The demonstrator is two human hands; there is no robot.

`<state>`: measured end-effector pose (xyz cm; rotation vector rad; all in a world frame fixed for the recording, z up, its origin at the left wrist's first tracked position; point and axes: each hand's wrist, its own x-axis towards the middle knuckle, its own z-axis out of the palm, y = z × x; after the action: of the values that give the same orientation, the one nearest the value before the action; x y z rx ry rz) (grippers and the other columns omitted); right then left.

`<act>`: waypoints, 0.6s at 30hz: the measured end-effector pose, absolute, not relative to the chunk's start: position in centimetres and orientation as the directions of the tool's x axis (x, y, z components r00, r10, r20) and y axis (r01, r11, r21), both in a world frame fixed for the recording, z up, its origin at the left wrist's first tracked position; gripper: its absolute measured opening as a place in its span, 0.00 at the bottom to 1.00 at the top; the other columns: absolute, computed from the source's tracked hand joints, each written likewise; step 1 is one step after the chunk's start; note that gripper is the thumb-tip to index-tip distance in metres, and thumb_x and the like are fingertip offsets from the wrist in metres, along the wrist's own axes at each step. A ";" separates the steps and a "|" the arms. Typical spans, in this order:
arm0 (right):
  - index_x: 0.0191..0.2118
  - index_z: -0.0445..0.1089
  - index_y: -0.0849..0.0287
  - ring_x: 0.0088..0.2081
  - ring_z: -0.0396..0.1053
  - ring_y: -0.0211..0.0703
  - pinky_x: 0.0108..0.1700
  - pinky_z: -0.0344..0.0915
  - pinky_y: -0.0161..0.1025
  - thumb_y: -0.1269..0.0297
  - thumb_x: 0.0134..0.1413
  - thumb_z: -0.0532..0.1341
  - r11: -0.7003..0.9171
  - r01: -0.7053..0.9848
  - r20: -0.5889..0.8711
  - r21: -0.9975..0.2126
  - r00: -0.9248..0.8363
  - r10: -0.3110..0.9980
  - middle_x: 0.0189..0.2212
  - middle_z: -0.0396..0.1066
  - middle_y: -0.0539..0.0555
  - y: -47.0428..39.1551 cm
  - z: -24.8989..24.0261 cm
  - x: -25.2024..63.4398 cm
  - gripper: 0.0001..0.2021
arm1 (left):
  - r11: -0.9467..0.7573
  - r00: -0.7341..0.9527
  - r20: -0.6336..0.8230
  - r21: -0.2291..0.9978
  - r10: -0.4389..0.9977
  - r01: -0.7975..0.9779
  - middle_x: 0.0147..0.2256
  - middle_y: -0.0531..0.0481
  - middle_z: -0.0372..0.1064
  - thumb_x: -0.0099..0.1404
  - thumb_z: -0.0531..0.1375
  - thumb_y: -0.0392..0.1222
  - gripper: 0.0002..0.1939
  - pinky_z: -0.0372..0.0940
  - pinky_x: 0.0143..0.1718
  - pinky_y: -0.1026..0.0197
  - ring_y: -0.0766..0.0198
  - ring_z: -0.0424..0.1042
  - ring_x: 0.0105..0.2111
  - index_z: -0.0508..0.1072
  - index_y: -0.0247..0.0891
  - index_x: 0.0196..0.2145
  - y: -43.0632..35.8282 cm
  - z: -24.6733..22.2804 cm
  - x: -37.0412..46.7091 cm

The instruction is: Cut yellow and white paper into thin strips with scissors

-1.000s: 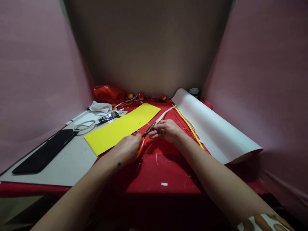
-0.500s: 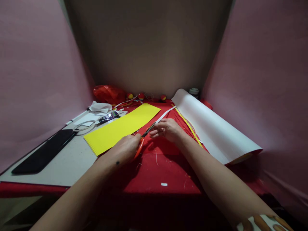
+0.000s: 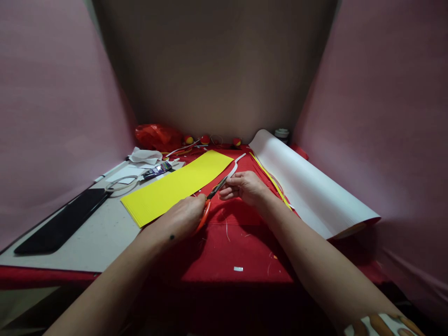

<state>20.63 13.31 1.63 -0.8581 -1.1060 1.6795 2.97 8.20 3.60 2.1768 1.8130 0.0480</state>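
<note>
My left hand (image 3: 187, 213) is closed around the orange handles of a pair of scissors (image 3: 205, 212), whose dark blades point up and to the right. A narrow white strip (image 3: 235, 169) is pinched in the fingertips of my right hand (image 3: 241, 186), its far part curving away over the red cloth. The scissor tips meet the strip right beside my right fingertips; I cannot tell whether the blades are closed on it. Just left of both hands lies a stack of yellow sheets (image 3: 178, 186).
A large white roll (image 3: 308, 186) lies along the right, with thin yellow strips (image 3: 271, 179) beside it. On the left, a grey board (image 3: 101, 233) carries a black flat case (image 3: 63, 224). A red plastic bag (image 3: 157, 136) and small red-and-yellow balls (image 3: 205, 139) sit at the back.
The strip's far end has pulled back from the white roll to the left, and the strip now bends more. Both hands have barely moved.
</note>
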 end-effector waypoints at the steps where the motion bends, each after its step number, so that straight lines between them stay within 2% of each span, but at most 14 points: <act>1: 0.25 0.63 0.68 0.20 0.72 0.43 0.27 0.72 0.41 0.82 0.52 0.52 -0.175 -0.305 -0.065 -0.936 -0.338 0.939 0.18 0.72 0.59 13.3 1.6 20.6 0.08 | -0.154 0.200 -0.172 0.247 0.965 0.957 0.36 0.41 0.70 0.63 0.37 0.46 0.19 0.60 0.30 0.59 0.58 0.69 0.32 0.65 0.39 0.33 8.2 3.7 3.1; 5: 0.25 0.62 0.67 0.20 0.72 0.43 0.26 0.72 0.39 0.81 0.52 0.52 -0.180 -0.301 -0.069 -0.937 -0.346 0.936 0.18 0.72 0.59 13.2 1.6 20.5 0.09 | -0.225 0.246 -0.158 0.144 0.956 0.964 0.38 0.38 0.69 0.63 0.40 0.43 0.16 0.60 0.32 0.58 0.55 0.70 0.35 0.65 0.38 0.37 8.1 3.9 3.2; 10: 0.24 0.61 0.65 0.20 0.72 0.42 0.26 0.72 0.38 0.81 0.52 0.52 -0.201 -0.312 -0.084 -0.929 -0.350 0.933 0.16 0.72 0.58 13.2 1.7 20.4 0.09 | -0.339 0.333 -0.141 -0.022 0.932 0.940 0.34 0.36 0.69 0.59 0.46 0.39 0.14 0.60 0.30 0.58 0.51 0.70 0.35 0.63 0.34 0.41 7.8 3.8 3.2; 18: 0.25 0.62 0.66 0.22 0.73 0.44 0.28 0.72 0.41 0.81 0.50 0.53 -0.212 -0.329 -0.087 -0.920 -0.356 0.930 0.16 0.70 0.56 13.0 1.9 20.6 0.07 | -0.347 0.341 -0.124 -0.025 0.932 0.938 0.32 0.39 0.70 0.60 0.46 0.38 0.11 0.59 0.28 0.60 0.53 0.71 0.33 0.63 0.36 0.38 7.7 4.0 3.1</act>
<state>20.61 13.01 1.88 -0.8506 -1.0788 1.7254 3.09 7.72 4.04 2.5311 1.7658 -0.1799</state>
